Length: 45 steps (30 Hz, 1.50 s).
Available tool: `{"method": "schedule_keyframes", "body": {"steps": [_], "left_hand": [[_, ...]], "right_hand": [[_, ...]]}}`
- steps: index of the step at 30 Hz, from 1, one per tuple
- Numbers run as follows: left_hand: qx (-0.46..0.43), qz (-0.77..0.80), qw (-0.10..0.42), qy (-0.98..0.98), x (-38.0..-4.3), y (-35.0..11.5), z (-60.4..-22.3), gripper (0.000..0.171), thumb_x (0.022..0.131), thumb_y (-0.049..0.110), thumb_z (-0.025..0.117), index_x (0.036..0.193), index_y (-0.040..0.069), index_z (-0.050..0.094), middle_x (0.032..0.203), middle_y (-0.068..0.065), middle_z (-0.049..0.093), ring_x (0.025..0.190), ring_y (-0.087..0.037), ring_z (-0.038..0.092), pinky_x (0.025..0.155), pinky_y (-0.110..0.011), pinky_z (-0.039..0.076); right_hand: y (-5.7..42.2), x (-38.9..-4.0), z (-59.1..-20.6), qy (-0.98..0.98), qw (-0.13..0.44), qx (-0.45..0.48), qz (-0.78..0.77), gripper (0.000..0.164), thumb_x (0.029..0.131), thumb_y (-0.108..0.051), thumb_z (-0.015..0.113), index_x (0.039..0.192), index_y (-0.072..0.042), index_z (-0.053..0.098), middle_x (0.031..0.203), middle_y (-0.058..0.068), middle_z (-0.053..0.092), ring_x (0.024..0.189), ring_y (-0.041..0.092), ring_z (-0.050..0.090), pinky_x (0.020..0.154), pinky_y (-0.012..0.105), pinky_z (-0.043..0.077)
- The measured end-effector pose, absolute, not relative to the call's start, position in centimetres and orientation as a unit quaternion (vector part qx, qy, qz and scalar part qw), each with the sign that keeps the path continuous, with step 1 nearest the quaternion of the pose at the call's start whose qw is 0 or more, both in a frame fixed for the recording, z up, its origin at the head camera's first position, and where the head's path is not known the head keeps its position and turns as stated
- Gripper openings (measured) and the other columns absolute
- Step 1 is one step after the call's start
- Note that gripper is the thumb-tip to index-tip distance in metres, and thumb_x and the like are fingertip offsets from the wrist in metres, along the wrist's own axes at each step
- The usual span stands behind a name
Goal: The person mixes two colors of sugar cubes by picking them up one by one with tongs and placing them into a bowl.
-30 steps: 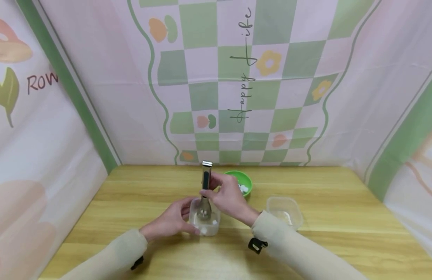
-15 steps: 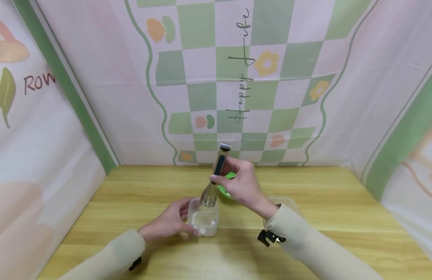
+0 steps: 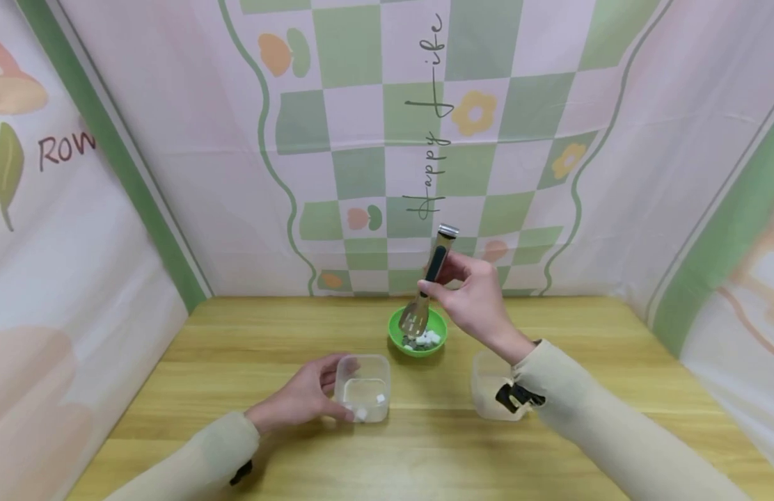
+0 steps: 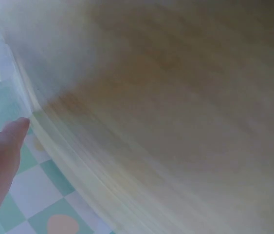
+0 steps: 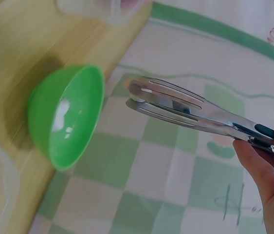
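Observation:
My right hand (image 3: 476,296) pinches metal tongs (image 3: 437,268) with dark grip panels. Their slotted heads are above a green bowl (image 3: 418,353) holding small white pieces (image 3: 427,339) and greyish ones. In the right wrist view, the tongs (image 5: 175,105) stand apart from the bowl (image 5: 49,117), and something pale shows between their tips, too small to identify. My left hand (image 3: 299,395) holds the left side of a clear square plastic container (image 3: 387,376), thumb at the front and fingers behind. A few small white pieces (image 3: 380,398) lie inside it.
A second clear plastic container (image 3: 484,390) stands on the right of the wooden table (image 3: 424,459), partly covered by my right forearm. Patterned cloth (image 3: 362,167) hangs behind the table's back edge.
My right hand has lifted the tongs out of the left container and carried them right and back, over the green bowl. My left hand has stayed on the container.

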<state>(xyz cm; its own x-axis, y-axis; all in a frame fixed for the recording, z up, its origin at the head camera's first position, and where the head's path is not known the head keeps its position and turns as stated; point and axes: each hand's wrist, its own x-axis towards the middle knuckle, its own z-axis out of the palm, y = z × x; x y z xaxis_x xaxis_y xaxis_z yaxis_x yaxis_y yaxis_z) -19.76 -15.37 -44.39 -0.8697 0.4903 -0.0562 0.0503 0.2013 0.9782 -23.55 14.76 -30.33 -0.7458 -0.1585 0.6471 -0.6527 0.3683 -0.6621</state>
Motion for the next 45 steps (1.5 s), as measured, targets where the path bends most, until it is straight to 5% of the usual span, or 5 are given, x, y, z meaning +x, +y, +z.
{"method": "schedule_keyframes", "body": {"steps": [24, 32, 45], "left_hand": [[0.171, 0.603, 0.177, 0.759, -19.6, -15.5, -44.3, 0.102, 0.071, -0.002, 0.093, 0.156, -0.007, 0.037, 0.156, -0.024, 0.048, 0.143, -0.042, 0.047, 0.118, -0.044, 0.041], [0.175, 0.604, 0.178, 0.756, -19.5, -15.3, -44.2, 0.101, 0.071, -0.001, 0.093, 0.156, -0.007, 0.038, 0.156, -0.024, 0.047, 0.143, -0.042, 0.046, 0.118, -0.044, 0.041], [0.182, 0.607, 0.179, 0.753, -19.6, -15.2, -44.3, 0.101, 0.071, -0.002, 0.092, 0.156, -0.006, 0.037, 0.155, -0.025, 0.048, 0.142, -0.041, 0.048, 0.118, -0.046, 0.041]], "right_hand": [[17.1, -26.5, -33.2, -0.836, 0.224, 0.156, 0.476, 0.014, 0.088, -0.003, 0.084, 0.096, -0.001, 0.073, 0.085, 0.011, 0.074, 0.078, 0.024, 0.067, 0.076, 0.027, 0.052], [15.7, -24.4, -31.1, -0.819, 0.242, 0.204, 0.479, 0.016, 0.085, -0.002, 0.087, 0.093, -0.005, 0.074, 0.081, 0.004, 0.074, 0.072, 0.019, 0.068, 0.070, 0.027, 0.055], [10.4, -20.1, -30.9, -0.794, 0.140, 0.295, 0.512, 0.019, 0.082, -0.001, 0.088, 0.092, -0.010, 0.074, 0.081, -0.005, 0.074, 0.074, 0.014, 0.071, 0.070, 0.034, 0.063]]}}
